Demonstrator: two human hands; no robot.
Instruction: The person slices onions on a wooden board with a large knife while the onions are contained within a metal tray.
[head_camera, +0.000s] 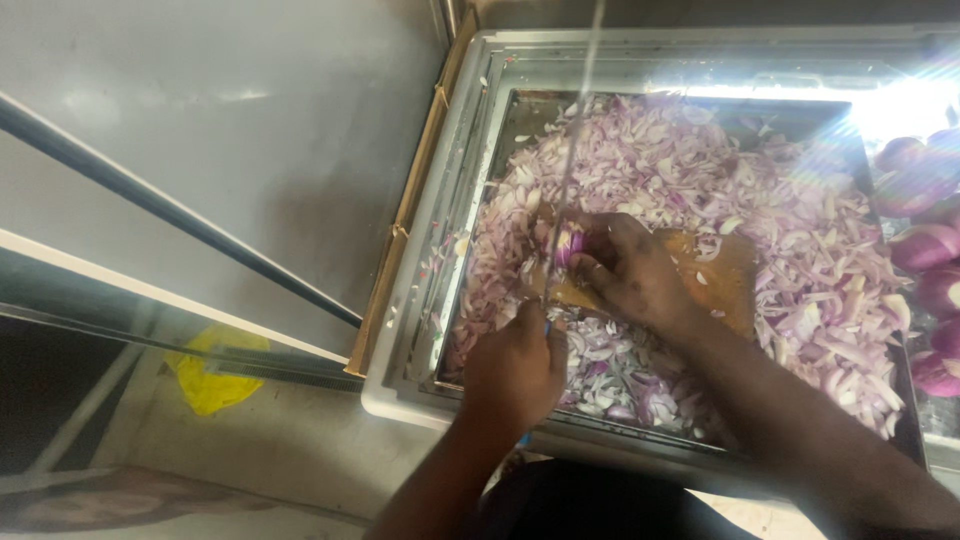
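My left hand (515, 368) is closed around the handle of a long knife (568, 180), whose blurred blade points away from me and comes down beside my right hand. My right hand (632, 272) presses a small piece of purple onion (569, 244) onto a wooden cutting board (728, 275). The board lies inside a large metal tray (470, 190) and is surrounded by a heap of chopped onion (700, 170).
Whole peeled purple onions (930, 250) lie at the tray's right edge. A grey metal surface (220, 130) with a dark rail rises to the left. A yellow cloth or bag (208, 372) lies on the floor at lower left. Bright glare washes out the top right.
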